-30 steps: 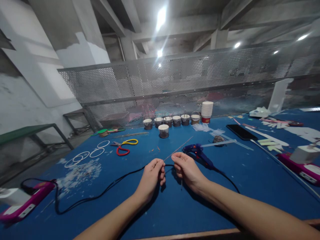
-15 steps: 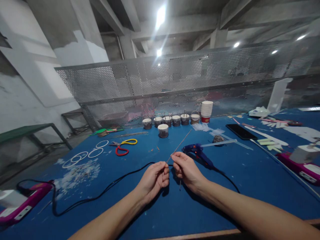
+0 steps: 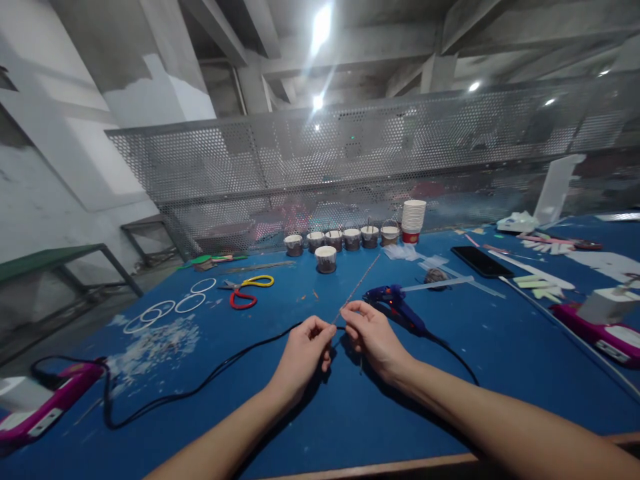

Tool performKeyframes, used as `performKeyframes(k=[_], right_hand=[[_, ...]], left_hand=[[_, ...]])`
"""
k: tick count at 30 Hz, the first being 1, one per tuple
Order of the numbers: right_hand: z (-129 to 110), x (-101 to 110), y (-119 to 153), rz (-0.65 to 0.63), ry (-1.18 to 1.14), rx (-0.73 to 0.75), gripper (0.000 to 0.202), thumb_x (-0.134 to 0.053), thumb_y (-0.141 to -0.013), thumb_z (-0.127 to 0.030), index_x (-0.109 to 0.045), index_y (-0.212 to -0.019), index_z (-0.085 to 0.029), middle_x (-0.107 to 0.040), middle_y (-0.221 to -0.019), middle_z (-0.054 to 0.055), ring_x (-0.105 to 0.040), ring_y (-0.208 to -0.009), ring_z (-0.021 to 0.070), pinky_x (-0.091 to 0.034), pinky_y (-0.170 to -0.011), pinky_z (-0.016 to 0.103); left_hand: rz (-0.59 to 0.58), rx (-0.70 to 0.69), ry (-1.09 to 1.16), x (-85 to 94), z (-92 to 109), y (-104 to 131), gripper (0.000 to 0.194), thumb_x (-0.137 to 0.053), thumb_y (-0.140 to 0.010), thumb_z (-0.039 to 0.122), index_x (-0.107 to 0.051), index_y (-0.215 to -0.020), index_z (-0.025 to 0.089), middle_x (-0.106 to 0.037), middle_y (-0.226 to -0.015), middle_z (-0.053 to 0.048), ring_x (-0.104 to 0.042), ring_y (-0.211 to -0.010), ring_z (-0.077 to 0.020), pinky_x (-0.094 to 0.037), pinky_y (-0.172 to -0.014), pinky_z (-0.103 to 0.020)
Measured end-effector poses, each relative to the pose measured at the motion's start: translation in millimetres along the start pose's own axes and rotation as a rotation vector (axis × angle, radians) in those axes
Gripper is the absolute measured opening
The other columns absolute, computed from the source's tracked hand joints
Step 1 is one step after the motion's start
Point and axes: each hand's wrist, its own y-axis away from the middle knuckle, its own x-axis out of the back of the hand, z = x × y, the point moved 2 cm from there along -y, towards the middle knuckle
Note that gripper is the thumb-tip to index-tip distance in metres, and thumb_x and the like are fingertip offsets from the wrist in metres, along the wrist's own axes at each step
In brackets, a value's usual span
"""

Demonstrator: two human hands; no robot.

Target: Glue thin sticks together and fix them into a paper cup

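Observation:
Between my two hands runs a thin, stiff, twisted grey-brown strand, slanting up and to the right over the table. My left hand pinches its lower end between thumb and fingertips. Just above, my right hand pinches it too, its other fingers curled. A short dark end hangs below the right hand. To the right of that hand lies a blue hot glue gun with a clear glue stick in its back. A ball of grey yarn lies behind the glue gun.
Scissors and white rings lie left. Wrapped cups and a paper cup stack stand at the back. A black phone and magenta power strip lie right. A black cable crosses the left side.
My left hand has rolled over the strand, its thumb and fingers shifting at the lower end. My right hand keeps its pinch, nearly in place.

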Motion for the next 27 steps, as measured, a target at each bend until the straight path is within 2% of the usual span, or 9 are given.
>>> performKeyframes(k=[7,12,15,18,23,27], right_hand=[[0.2,-2.4,1.9,-0.030,-0.031,-0.022,0.032,-0.068,-0.066,-0.043,-0.051,-0.073,-0.018,-0.045,-0.044,-0.010,-0.028,-0.035,0.0025,-0.019,-0.035,0.015],[-0.1,-3.2,2.5,-0.052,-0.043,-0.047,0.032,-0.069,-0.065,-0.043,-0.050,-0.074,-0.018,-0.045,-0.043,-0.010,-0.027,-0.035,0.0024,-0.016,-0.035,0.015],[0.7,-2.1,1.2,-0.041,-0.030,-0.034,0.032,-0.069,-0.064,-0.043,-0.050,-0.073,-0.019,-0.044,-0.043,-0.010,-0.028,-0.035,0.0030,-0.018,-0.035,0.015],[1.0,-1.0,0.0,-0.023,-0.004,-0.007,0.032,-0.069,-0.065,-0.044,-0.050,-0.072,-0.019,-0.044,-0.042,-0.011,-0.029,-0.034,0.0034,-0.020,-0.034,0.016],[-1.7,-1.4,1.5,0.008,0.058,0.039,0.029,-0.067,-0.066,-0.042,-0.050,-0.071,-0.019,-0.043,-0.041,-0.011,-0.030,-0.033,0.0038,-0.021,-0.034,0.017],[-2.2,-2.1,2.7,-0.006,0.079,0.046,0.029,-0.067,-0.067,-0.042,-0.051,-0.070,-0.018,-0.045,-0.042,-0.010,-0.031,-0.034,0.0039,-0.022,-0.034,0.017]], left_hand=[[-0.023,0.020,0.201,0.9,-6.5,-3.9,0.025,-0.061,-0.073,0.038,-0.053,-0.068,0.015,-0.048,-0.050,0.006,-0.041,-0.037,-0.0055,-0.035,-0.038,-0.018],[-0.076,0.102,0.403,-1.7,-7.1,-6.1,0.024,-0.064,-0.070,0.036,-0.056,-0.069,0.014,-0.048,-0.053,0.005,-0.040,-0.037,-0.0053,-0.036,-0.034,-0.018],[-0.111,0.160,0.451,-3.5,-7.5,-6.3,0.025,-0.065,-0.070,0.037,-0.056,-0.069,0.013,-0.048,-0.052,0.004,-0.040,-0.038,-0.0055,-0.036,-0.033,-0.017],[-0.114,0.139,0.360,-3.6,-7.2,-5.4,0.025,-0.061,-0.073,0.038,-0.055,-0.071,0.014,-0.049,-0.053,0.004,-0.041,-0.037,-0.0059,-0.038,-0.034,-0.019],[-0.029,-0.038,0.005,-0.8,-1.2,-1.1,0.021,-0.057,-0.077,0.035,-0.051,-0.070,0.017,-0.047,-0.044,0.007,-0.044,-0.035,-0.0072,-0.037,-0.038,-0.018],[-0.010,-0.042,-0.045,-0.8,0.6,1.4,0.022,-0.057,-0.077,0.035,-0.051,-0.065,0.017,-0.046,-0.042,0.007,-0.042,-0.032,-0.0065,-0.034,-0.037,-0.018]])
